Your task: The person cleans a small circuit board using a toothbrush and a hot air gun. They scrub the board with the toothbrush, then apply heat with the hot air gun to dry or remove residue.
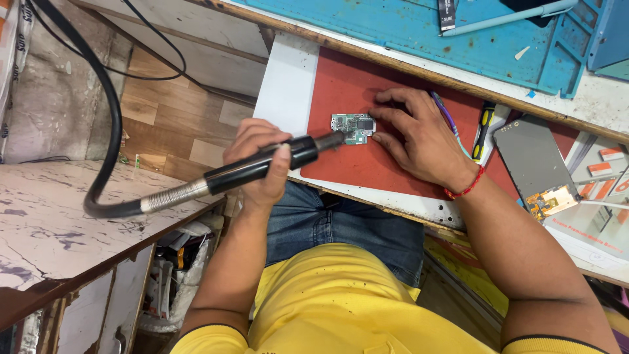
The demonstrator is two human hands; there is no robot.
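Wrapped fully around the black handpiece (pixel 262 165), the left hand (pixel 257 157) aims its tip at the small green circuit board (pixel 352 128) lying on the red mat (pixel 367 157). That board looks light, thin, stiff and fragile, best steadied at its bare edges. To its right, the right hand (pixel 419 141) holds nothing, its spread fingers pressing at the board's edge.

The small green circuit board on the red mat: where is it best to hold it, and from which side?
By its right edge, coming from the right: the circuit board lies flat, the tool tip covers its left side, and the right hand rests there.
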